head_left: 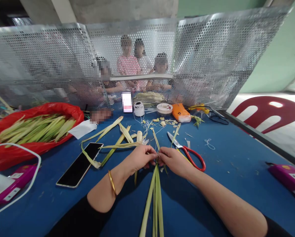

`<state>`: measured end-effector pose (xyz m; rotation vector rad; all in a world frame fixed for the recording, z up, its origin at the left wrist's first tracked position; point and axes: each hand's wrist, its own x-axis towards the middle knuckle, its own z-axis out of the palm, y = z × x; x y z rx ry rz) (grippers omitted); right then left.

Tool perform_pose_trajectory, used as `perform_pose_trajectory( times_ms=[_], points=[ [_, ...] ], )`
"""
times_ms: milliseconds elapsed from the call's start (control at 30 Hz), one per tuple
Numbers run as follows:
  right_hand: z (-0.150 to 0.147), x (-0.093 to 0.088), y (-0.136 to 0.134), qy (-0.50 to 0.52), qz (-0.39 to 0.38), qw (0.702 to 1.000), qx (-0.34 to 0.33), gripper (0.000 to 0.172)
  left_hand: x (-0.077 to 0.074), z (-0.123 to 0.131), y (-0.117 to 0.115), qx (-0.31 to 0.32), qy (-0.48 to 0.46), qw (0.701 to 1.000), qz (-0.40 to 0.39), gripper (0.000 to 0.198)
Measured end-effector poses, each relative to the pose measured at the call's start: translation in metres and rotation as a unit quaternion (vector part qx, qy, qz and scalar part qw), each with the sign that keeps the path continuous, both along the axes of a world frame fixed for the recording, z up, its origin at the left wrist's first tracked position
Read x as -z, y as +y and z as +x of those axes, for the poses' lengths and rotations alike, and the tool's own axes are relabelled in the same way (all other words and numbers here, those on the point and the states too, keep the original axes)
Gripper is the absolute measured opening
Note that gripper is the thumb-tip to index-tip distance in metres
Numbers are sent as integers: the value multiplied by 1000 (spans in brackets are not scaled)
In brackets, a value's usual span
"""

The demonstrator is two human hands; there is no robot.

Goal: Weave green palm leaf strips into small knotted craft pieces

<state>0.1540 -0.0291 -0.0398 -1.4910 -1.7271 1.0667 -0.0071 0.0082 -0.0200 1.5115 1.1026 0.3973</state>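
My left hand (145,155) and my right hand (170,159) meet at the middle of the blue table, both with fingers pinched at the top of a bundle of long green leaf strips (155,197). The strips run down from the fingertips towards me; exactly what the fingers pinch there is partly hidden. Close to my right hand lie scissors (187,149) with red handles, blades spread a little. Left of my left hand are loose pale-green husk strips (115,146). A white thread spool (139,109) and small cut scraps (162,123) lie beyond the hands.
A red plastic bag (73,110) holds many husks at the left, near a phone (80,164) and a white cable (38,161). Tape roll (164,108), orange packet (180,112) and perforated metal screen (201,62) stand at the back, people behind it. A maroon chair (268,112) is right.
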Motion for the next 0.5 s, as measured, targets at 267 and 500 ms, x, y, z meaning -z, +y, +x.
perform_pose_trajectory(
  times_ms=[267, 500],
  points=[
    [3, 5, 2, 15, 8, 1000, 7, 21, 9, 8, 0, -41, -45, 995, -77, 10],
    [12, -16, -2, 33, -18, 999, -6, 22, 15, 14, -1, -60, -18, 996, -56, 10]
  ],
)
